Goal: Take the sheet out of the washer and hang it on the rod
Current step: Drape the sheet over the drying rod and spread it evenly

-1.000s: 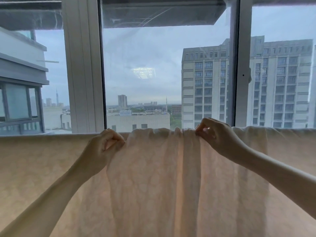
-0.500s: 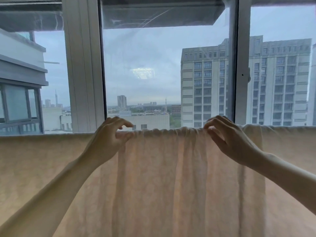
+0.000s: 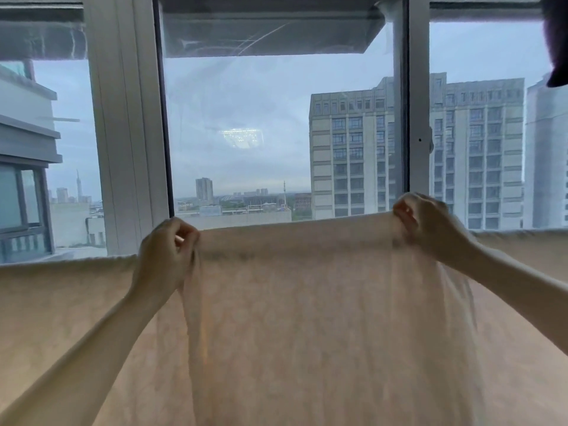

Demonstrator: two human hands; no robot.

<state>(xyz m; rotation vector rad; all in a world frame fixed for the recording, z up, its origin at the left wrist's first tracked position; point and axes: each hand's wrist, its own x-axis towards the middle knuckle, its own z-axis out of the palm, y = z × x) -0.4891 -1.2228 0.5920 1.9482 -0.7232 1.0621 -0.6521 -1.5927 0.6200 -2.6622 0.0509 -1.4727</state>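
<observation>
In the head view, the pale sheet (image 3: 307, 318) hung draped along the line of the rod, across the whole width in front of the window (image 3: 276, 133); the rod itself was covered by the cloth and could not be made out. The left hand (image 3: 166, 253) was curled, its fingers (image 3: 179, 232) pinching the top fold of the sheet, and the right hand (image 3: 430, 229) likewise had its fingers (image 3: 405, 212) closed on that fold further along.

Compared with half a second before, the hands stood much wider apart, and the stretch of cloth between them, which had been gathered into vertical pleats, was now pulled taut and nearly smooth along its top edge. A second before, the hands had been closer together still, with a thick bunch of folds between them. At the now moment the cloth showed some loose folds only below each hand.

Judging from this, the sheet was already out of the washer and over the rod, and the work in hand was spreading it flat. What seemed left was smoothing the remaining folds near the two hands and letting go
</observation>
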